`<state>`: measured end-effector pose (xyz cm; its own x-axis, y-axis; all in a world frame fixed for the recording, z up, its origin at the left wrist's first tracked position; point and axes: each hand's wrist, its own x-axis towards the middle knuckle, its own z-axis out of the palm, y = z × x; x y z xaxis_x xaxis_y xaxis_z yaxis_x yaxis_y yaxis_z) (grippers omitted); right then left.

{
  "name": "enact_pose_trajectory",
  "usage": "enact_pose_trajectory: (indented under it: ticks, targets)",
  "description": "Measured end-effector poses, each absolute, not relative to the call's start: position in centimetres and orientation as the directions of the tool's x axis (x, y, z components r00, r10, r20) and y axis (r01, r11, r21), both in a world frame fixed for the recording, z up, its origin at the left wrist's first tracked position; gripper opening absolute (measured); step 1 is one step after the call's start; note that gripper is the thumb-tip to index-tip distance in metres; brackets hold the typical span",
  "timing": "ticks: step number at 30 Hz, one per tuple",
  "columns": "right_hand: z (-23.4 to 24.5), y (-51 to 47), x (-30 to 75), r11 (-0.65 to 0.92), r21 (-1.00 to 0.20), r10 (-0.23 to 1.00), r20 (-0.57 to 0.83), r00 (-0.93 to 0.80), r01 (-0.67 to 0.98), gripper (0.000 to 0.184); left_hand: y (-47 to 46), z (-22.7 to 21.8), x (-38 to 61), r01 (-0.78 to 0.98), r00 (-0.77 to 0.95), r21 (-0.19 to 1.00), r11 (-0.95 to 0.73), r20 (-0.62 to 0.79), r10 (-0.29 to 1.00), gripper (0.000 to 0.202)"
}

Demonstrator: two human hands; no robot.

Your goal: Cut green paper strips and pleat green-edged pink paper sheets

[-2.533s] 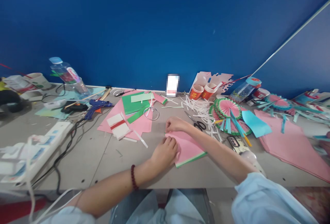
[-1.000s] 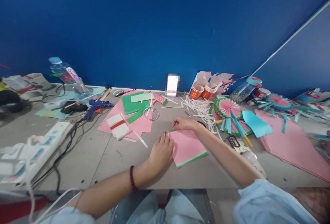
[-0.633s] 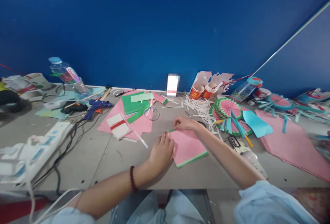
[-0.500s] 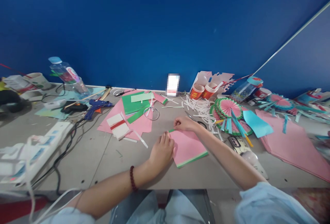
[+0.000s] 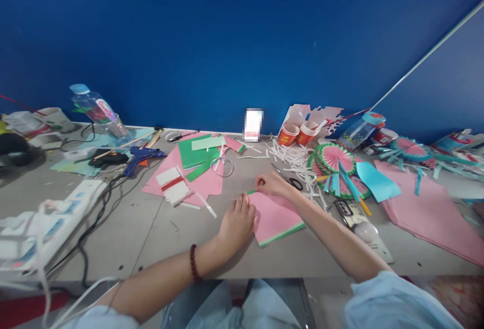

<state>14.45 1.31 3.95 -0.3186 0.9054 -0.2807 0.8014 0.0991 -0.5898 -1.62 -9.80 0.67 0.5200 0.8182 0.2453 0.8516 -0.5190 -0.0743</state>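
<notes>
A pink sheet of paper (image 5: 277, 218) with green strips along its near and far edges lies on the grey table in front of me. My left hand (image 5: 239, 220) rests on its left edge, fingers stretched out together and pressing down near the far left corner. At the far edge my right hand (image 5: 270, 183) is closed, thumb and fingers pinching the green strip. The right forearm crosses over the sheet and hides its right side. Scissors (image 5: 295, 183) lie just beyond my right hand, partly among white paper strips (image 5: 298, 160).
To the left are pink and green papers (image 5: 196, 155), a blue glue gun (image 5: 141, 159), a power strip (image 5: 71, 218) and a bottle (image 5: 93, 107). Paper cups (image 5: 289, 134), pleated watermelon fans (image 5: 336, 160), a phone (image 5: 350, 213) and stacked pink sheets (image 5: 427, 208) are on the right.
Both hands and the pink sheet stay almost in place. The view has shifted very slightly.
</notes>
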Motion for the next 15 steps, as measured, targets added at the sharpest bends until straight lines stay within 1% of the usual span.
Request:
enact_pose_trajectory:
  ticks: [11, 15]
  targets:
    - [3.7, 1.3, 14.53, 0.114, -0.577, 0.909, -0.267, -0.319, 0.808, 0.01, -9.88, 0.84, -1.66, 0.846, 0.532, -0.121, -0.519, 0.251, 0.809, 0.024]
    - [3.6, 1.34, 14.56, 0.118, -0.58, 0.912, -0.257, -0.319, 0.806, 0.01, -9.86, 0.75, -1.66, 0.846, 0.53, -0.106, -0.522, 0.261, 0.807, 0.025]
